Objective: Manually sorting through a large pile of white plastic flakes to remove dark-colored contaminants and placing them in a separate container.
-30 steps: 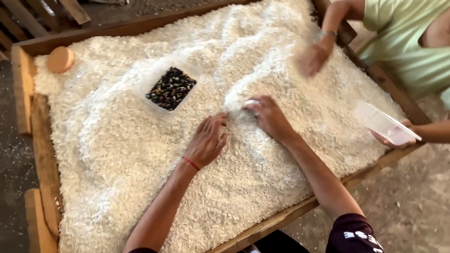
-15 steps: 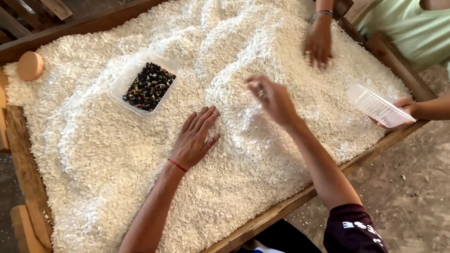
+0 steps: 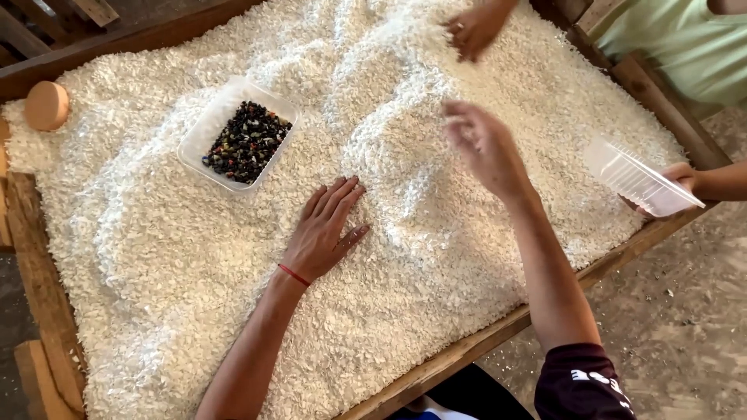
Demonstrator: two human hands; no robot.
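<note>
The left hand (image 3: 323,233) lies flat, palm down, on the white flakes (image 3: 156,257) that cover the desk (image 3: 459,359). Its fingers are spread wide and straight, pointing up and to the right across the heap, and it holds nothing. A thin red band (image 3: 294,274) circles its wrist. The right hand (image 3: 484,148) hangs above the flakes, clear of them and blurred; its fingers look loosely curled, but whether anything is pinched between them I cannot tell.

Just beyond the left hand's fingertips, up and to the left, one clear plastic tray (image 3: 238,134) sits on the heap, filled with small dark pieces (image 3: 247,141). The tray is roughly rectangular, and its long axis runs diagonally from lower left to upper right.

Four hands show in all: two belong to the person wearing the camera, two to a co-worker in a pale green top (image 3: 677,47) at the far right. The co-worker's one hand (image 3: 475,29) rests fingers-down in the flakes at the top edge. The other hand (image 3: 685,177) holds a second clear tray (image 3: 640,177), which looks empty, tilted beside the desk's right rim. So there are two trays. One round tan object (image 3: 47,106) sits at the left edge of the heap.
</note>
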